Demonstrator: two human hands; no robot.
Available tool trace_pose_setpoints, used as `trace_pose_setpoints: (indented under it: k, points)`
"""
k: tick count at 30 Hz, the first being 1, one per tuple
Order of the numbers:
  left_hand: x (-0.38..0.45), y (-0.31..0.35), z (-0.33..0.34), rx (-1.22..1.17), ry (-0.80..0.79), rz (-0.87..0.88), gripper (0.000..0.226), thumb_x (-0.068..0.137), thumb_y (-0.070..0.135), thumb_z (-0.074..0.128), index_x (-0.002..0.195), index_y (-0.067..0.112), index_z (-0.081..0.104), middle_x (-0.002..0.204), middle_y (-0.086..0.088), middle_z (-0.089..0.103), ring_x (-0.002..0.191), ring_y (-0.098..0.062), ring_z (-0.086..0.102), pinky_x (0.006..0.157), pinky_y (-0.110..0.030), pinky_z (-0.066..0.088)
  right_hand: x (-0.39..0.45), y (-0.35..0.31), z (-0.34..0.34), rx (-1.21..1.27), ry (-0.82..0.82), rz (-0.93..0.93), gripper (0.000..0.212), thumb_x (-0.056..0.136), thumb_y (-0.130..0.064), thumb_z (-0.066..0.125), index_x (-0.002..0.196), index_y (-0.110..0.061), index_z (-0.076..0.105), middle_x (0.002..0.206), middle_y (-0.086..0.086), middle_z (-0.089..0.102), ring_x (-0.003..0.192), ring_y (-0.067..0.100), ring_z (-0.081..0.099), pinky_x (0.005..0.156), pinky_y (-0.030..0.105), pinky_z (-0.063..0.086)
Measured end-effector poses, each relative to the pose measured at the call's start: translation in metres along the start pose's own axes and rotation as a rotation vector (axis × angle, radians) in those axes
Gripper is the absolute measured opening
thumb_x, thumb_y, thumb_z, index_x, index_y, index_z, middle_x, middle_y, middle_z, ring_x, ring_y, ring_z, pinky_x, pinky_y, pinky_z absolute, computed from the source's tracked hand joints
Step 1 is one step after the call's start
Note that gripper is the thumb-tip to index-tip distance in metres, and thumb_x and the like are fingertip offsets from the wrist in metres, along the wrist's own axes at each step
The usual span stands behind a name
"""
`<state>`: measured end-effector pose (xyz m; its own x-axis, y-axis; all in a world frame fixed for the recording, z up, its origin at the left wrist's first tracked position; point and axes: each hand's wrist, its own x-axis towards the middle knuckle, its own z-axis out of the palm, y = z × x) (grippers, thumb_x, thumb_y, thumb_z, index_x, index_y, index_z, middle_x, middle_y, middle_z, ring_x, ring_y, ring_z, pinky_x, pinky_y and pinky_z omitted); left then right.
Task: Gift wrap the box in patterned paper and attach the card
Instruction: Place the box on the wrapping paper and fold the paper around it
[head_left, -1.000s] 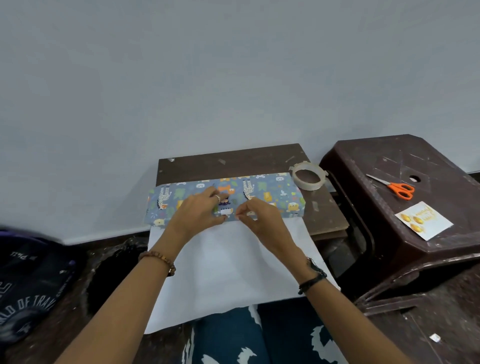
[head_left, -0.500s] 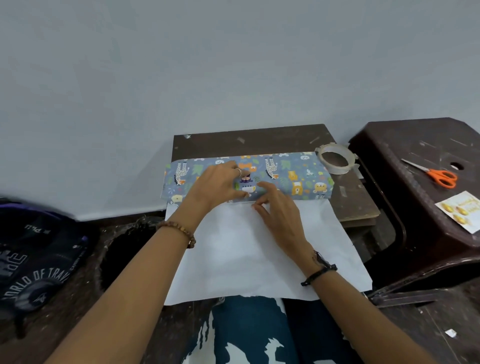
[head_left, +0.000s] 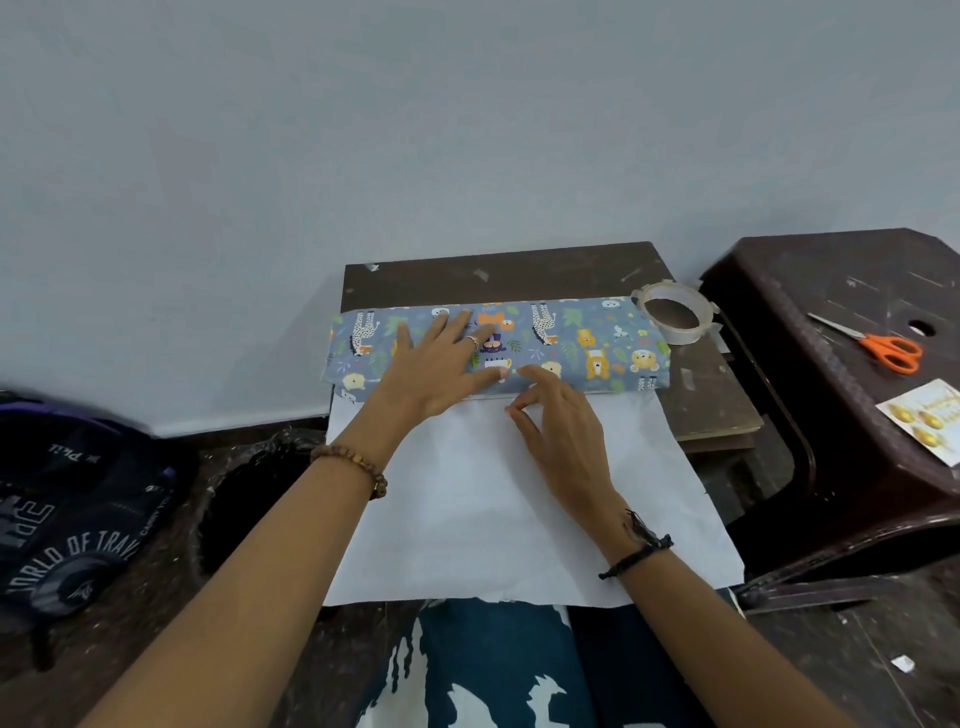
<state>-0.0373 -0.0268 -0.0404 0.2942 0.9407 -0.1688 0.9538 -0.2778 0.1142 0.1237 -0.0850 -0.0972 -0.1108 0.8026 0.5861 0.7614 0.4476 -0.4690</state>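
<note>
The white back of the patterned paper (head_left: 519, 493) hangs off the small table (head_left: 701, 395) toward the lap. The right hand (head_left: 563, 441) rests on it, fingers bent, holding nothing. The left hand (head_left: 441, 371) lies flat with spread fingers on the paper-covered box (head_left: 597, 343). Behind sits tape (head_left: 675, 314). On the stool (head_left: 831, 415) lie scissors (head_left: 883, 348) and the card (head_left: 927, 418).

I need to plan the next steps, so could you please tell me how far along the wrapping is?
Done: patterned animal-print paper folded over the box. In hand: the left hand presses flat on that fold; the right hand works its edge. Left: the white underside still lies unrolled, and the clear tape roll, orange-handled scissors and white card lie unused.
</note>
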Motion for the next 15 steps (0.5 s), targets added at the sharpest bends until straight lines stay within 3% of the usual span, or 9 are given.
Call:
trace_pose_setpoints:
  k: [8,10,13,15]
  points:
    - [0.009,0.000,0.005,0.028,-0.024,-0.036,0.068,0.092,0.059,0.021,0.148,0.031,-0.007,0.157,0.000,-0.012,0.144,-0.023,-0.011,0.110,-0.059,-0.006,-0.001,0.005,0.002,0.015,-0.005,0.024,0.051,0.077,-0.008,0.073,0.120,-0.018,0.046,0.084,-0.005,0.067,0.085,0.021,0.064,0.078,0.018,0.041]
    - [0.004,-0.001,0.007,-0.032,0.036,0.029,0.065,0.094,0.055,0.025,0.149,0.028,0.006,0.158,0.002,-0.001,0.145,-0.021,-0.002,0.109,-0.061,-0.005,0.000,0.006,0.002,0.018,-0.003,0.031,0.049,0.078,-0.009,0.071,0.120,-0.017,0.048,0.084,-0.006,0.067,0.084,0.020,0.063,0.076,0.019,0.042]
    - [-0.003,-0.002,0.004,-0.188,0.173,0.107,0.053,0.093,0.050,0.038,0.140,0.026,0.038,0.149,0.004,0.030,0.136,-0.016,0.031,0.112,-0.058,0.005,0.001,0.006,0.002,0.029,-0.008,0.052,0.047,0.080,-0.010,0.069,0.121,-0.016,0.048,0.086,-0.006,0.066,0.086,0.020,0.062,0.074,0.022,0.045]
    - [-0.005,-0.004,0.005,-0.167,0.168,0.114,0.055,0.091,0.052,0.042,0.140,0.027,0.038,0.147,0.005,0.033,0.134,-0.015,0.034,0.113,-0.057,0.006,0.001,0.006,0.002,0.040,-0.007,0.059,0.049,0.080,-0.010,0.070,0.121,-0.019,0.045,0.086,-0.007,0.066,0.088,0.019,0.062,0.073,0.022,0.045]
